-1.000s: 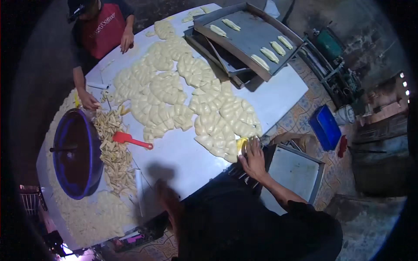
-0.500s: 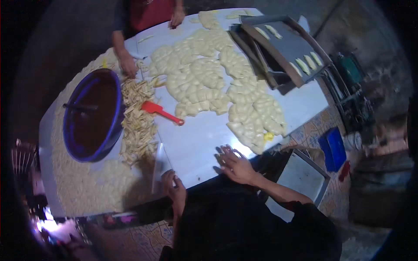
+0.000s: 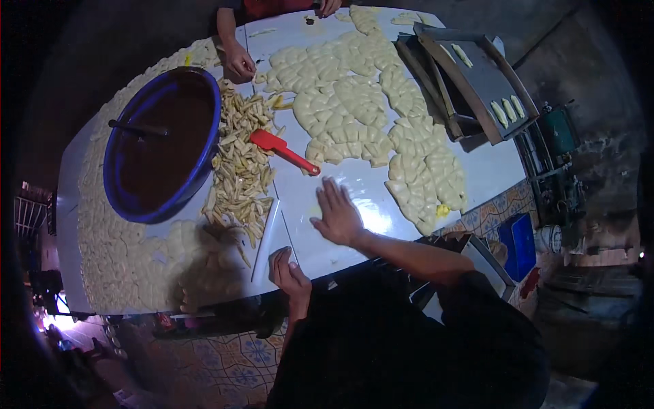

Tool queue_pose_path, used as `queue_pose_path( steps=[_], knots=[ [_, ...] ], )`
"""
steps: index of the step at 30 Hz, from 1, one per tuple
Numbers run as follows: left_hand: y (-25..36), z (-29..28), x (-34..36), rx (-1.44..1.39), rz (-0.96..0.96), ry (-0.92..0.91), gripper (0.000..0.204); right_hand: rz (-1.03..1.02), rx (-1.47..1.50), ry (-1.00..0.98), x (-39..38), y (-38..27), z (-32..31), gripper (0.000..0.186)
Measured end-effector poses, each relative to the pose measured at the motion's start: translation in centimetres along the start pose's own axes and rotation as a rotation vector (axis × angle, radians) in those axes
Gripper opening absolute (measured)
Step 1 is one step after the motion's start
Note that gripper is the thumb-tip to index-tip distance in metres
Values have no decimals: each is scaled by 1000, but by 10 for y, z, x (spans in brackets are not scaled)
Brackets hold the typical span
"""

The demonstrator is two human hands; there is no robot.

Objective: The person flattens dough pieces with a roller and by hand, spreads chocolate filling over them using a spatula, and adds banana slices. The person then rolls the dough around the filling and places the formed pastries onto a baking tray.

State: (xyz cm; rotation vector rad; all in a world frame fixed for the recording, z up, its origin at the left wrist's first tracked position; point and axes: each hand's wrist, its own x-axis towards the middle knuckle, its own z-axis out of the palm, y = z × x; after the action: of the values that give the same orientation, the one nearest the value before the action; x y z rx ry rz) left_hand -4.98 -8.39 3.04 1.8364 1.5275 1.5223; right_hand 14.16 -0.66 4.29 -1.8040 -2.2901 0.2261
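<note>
My right hand (image 3: 338,215) lies flat on the bare white table top (image 3: 306,235), fingers spread, holding nothing. Just beyond its fingertips is a red spatula (image 3: 283,150), its blade resting on a pile of pale yellow-brown cut strips (image 3: 238,146). At the table's near edge, my left hand (image 3: 289,276) is loosely curled with the thumb apart from the fingers, and nothing shows in it. Beside that hand lies a long white bar (image 3: 266,240). Many flattened pale dough pieces (image 3: 347,102) lie close together across the middle and right of the table.
At the left stands a blue basin (image 3: 214,136) of dark brown filling with a dark handle in it. More dough pieces (image 3: 116,266) cover the left side. Metal trays (image 3: 477,68) with several shaped pieces sit at the far right. Across the table is another person's hand (image 3: 238,61).
My right hand has moved left and farther onto the table, now lying flat. My left hand stays by the near edge. The view has shifted, and the other person's hands have moved.
</note>
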Motion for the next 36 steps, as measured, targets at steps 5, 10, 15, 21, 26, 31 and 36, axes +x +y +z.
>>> queue_pose_path(
  steps=[5,10,15,21,26,31,36],
  knots=[
    [-11,-3,-11,-32,-88,36,31,-497,191,-248,-74,5,-10,60],
    [2,4,-7,63,27,-23,31,96,2,62,-24,22,-11,69],
    [-12,1,-17,72,-87,18,25,-504,280,-306,-74,-19,-18,68],
    [-4,4,-13,181,-107,-27,15,-14,617,88,-4,75,-92,23],
    [31,23,15,121,-70,-101,8,338,459,158,31,184,-104,23],
    [53,61,44,7,-83,-267,9,-52,79,57,56,180,-90,23],
    [62,69,57,-44,-106,-374,11,-233,212,93,43,193,-96,20]
  ],
)
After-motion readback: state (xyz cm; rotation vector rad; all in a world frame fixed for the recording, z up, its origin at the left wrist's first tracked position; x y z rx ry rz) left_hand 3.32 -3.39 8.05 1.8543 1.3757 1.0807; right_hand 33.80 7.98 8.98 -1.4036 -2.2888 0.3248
